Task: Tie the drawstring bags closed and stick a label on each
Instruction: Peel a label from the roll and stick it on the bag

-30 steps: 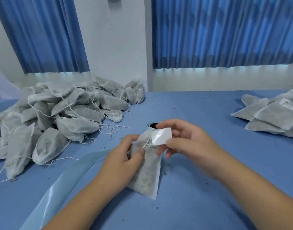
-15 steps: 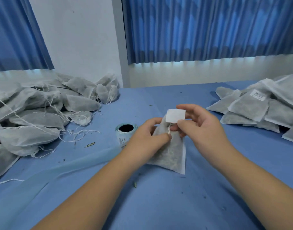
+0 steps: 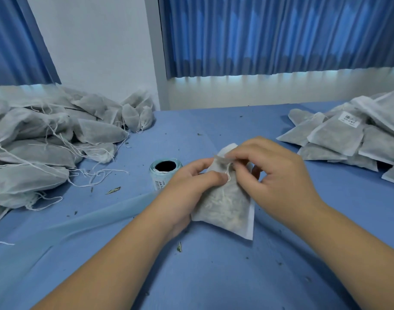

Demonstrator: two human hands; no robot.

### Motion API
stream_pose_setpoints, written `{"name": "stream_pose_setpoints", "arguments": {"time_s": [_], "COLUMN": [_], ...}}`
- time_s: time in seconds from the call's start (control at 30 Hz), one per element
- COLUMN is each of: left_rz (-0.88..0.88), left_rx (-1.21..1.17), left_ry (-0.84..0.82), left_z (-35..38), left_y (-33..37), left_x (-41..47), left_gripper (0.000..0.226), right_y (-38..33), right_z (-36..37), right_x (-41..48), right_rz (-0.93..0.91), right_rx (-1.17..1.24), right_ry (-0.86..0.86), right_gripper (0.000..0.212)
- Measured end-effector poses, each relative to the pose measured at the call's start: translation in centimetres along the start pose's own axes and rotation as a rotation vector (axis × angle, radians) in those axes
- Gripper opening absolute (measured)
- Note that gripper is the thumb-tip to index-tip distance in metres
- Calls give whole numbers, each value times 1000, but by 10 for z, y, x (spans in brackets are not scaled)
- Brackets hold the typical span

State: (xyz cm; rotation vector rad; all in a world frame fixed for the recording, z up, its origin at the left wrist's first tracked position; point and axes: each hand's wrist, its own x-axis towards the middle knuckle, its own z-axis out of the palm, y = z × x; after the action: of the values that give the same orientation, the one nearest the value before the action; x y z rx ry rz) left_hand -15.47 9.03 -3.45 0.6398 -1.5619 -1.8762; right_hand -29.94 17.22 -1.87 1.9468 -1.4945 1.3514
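A small white fabric drawstring bag (image 3: pixel 227 204) filled with dried herbs lies on the blue table in front of me. My left hand (image 3: pixel 189 186) grips its left side near the gathered neck, thumb by the white drawstring (image 3: pixel 228 173). My right hand (image 3: pixel 272 175) curls over the top of the bag, its fingertips pinching at the neck. The white label I held a moment ago is hidden under my right fingers. A roll of labels (image 3: pixel 166 173) stands just left of my left hand, with its pale blue backing strip (image 3: pixel 80 222) trailing toward the lower left.
A big heap of unlabelled bags (image 3: pixel 46 144) with loose strings covers the left side of the table. A stack of flat, labelled bags (image 3: pixel 348 137) lies at the right. Bits of dried leaf are scattered on the blue table (image 3: pixel 214 276). Blue curtains hang behind.
My right hand has come down over the neck of the bag, and the white label it held up is now out of sight beneath its fingers. The view shifted slightly.
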Motion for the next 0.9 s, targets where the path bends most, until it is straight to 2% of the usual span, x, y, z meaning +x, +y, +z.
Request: {"name": "stream_pose_setpoints", "arguments": {"time_s": [0.13, 0.23, 0.37, 0.47, 0.53, 0.6, 0.67, 0.77, 0.8, 0.9], "left_rz": [6, 4, -1, -23, -33, 3, 30, 49, 57, 90], "left_rx": [-68, -90, -73, -156, -200, -136, -78, -62, -59, -66], "left_ry": [-21, -17, 8, -70, -81, -6, 88, 105, 100, 100], "left_z": [1, 1, 0, -2, -2, -3, -3, -1, -1, -1], "left_y": [0, 1, 0, 1, 3, 0, -4, -9, -9, -9], "left_x": [-2, -4, -3, -2, -3, -1, -1, -1, -1, -1], "left_gripper": [27, 33, 34, 36, 41, 41, 34, 34, 33, 26], "right_y": [0, -1, -1, 0, 0, 1, 2, -1, -1, 2], "right_z": [-7, -10, -13, -15, -15, -14, -12, -6, -3, 4], "right_x": [1, 2, 4, 5, 4, 1, -3, -6, -7, -7], "right_rz": [-126, -204, -205, -215, -188, -158, -62, 214, 305, 554], "right_rx": [-145, -227, -233, -274, -285, -255, -155, 58, 86, 148], "right_ry": [-95, -198, -306, -356, -385, -410, -396, -264, -224, -135], "right_gripper": [21, 21, 21, 21, 29, 38, 34, 13, 13, 40]}}
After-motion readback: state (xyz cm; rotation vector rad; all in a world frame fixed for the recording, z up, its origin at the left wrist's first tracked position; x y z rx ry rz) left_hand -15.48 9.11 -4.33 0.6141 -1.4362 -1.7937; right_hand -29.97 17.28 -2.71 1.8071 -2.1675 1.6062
